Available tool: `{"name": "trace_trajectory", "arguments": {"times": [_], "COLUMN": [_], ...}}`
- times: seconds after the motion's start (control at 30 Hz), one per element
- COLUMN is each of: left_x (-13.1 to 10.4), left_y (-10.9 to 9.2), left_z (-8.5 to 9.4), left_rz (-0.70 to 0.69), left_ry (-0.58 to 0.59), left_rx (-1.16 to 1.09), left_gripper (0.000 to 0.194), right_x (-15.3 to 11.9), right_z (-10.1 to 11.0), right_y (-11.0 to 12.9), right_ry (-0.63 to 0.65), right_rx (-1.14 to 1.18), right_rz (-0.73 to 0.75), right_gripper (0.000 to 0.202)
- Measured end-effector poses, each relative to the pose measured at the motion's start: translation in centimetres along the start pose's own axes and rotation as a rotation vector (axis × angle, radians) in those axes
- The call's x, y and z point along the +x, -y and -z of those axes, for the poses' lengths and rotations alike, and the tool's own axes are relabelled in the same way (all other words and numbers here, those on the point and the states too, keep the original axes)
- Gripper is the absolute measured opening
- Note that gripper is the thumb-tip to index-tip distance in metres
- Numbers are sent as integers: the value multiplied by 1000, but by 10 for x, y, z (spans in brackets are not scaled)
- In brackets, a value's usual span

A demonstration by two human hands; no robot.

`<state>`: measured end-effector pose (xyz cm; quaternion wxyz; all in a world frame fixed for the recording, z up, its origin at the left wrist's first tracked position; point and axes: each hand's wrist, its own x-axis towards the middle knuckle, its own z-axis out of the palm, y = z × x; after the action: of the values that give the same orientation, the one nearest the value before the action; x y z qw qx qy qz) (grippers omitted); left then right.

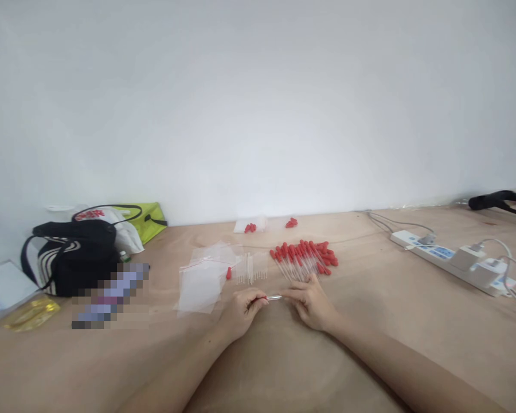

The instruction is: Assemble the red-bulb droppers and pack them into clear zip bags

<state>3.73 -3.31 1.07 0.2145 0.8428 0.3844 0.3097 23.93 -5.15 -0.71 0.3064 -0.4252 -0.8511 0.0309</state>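
A glass dropper (274,297) with a red rubber bulb lies level between my two hands. My left hand (243,310) pinches its red bulb end. The fingers of my right hand (312,304) are closed at the other end of the clear tube and hide its tip. Just beyond my right hand is a heap of droppers (301,255), red bulbs pointing away and glass tubes toward me. Bare glass tubes (250,268) lie in a row beyond my left hand. One loose red bulb (229,273) sits to their left.
Clear zip bags (202,287) lie overlapped left of the tubes. Red bulbs (250,228) rest on a plastic bag near the wall, with more bulbs (291,222) beside them. A black bag (77,258) stands at left; a white power strip (447,258) with cables crosses the right.
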Motion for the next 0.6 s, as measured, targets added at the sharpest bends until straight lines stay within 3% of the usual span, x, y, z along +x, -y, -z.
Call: {"name": "trace_trajectory", "arguments": {"times": [0.17,0.47,0.6], "left_x": [-2,-6,-8], "left_y": [-4,1,2], "left_z": [1,-4,-4], "left_rz": [-83,-263,-313], "left_ry": [80,18,11], "left_rx": [44,161,173], "left_gripper": [18,18,16], "right_x": [2,-3,-3], "right_z": [4,-1,-7], "right_y": [-8,6,12], "right_ry": [52,23,11], "right_rx": [-58,-84,-75], "right_rz": [63,25,27], "right_gripper": [48,23,22]}}
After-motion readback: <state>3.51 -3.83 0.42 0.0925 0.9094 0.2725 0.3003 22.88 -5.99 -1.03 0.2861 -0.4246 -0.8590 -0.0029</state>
